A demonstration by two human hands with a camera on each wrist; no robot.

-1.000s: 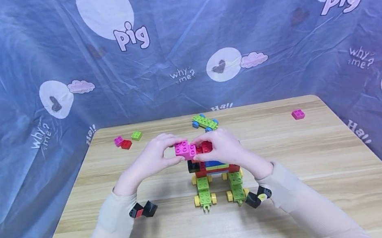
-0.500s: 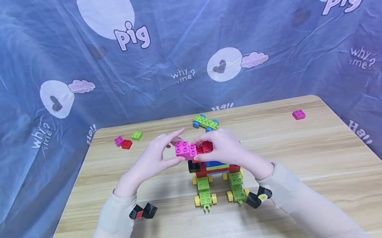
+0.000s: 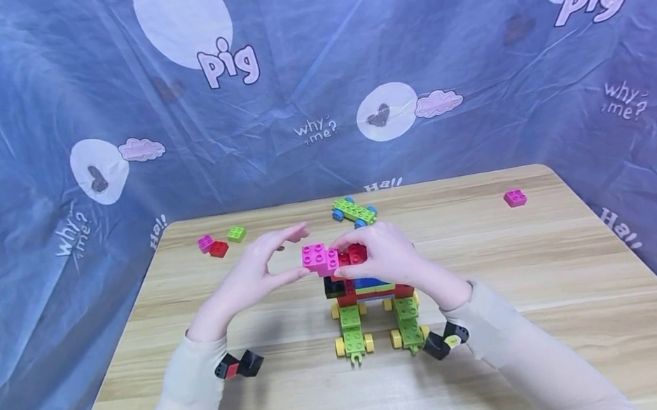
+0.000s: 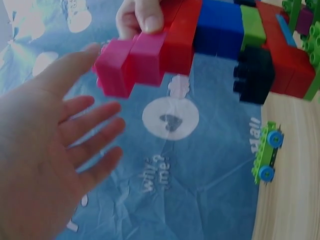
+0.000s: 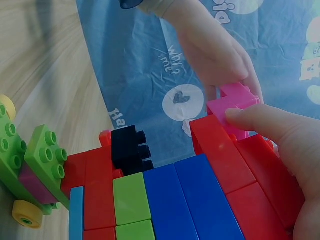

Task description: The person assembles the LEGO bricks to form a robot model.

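Note:
A toy-brick model on wheeled green legs (image 3: 354, 341) stands mid-table, with blue bricks (image 4: 220, 27) and red bricks (image 5: 225, 155) stacked above and a black brick (image 3: 334, 286) jutting out to the left. Two stepped pink bricks (image 3: 314, 257) stick out at its upper left end. My right hand (image 3: 383, 253) pinches the inner pink brick (image 4: 149, 59), thumb on one side and fingers on the other. Beside the outer pink brick is my left hand (image 3: 252, 273), its fingers spread apart and the thumb tip right at the brick.
A green car base with blue wheels (image 3: 355, 211) sits behind the model. At the back left lie a small pink brick (image 3: 205, 243), a red brick (image 3: 219, 249) and a lime brick (image 3: 236, 233). Another pink brick (image 3: 515, 197) lies at the back right. A blue printed cloth (image 3: 299, 96) hangs behind the table.
My left hand has let go of the outer pink brick, its fingers lifting off and drawing slightly left. The right hand and the model have stayed in place.

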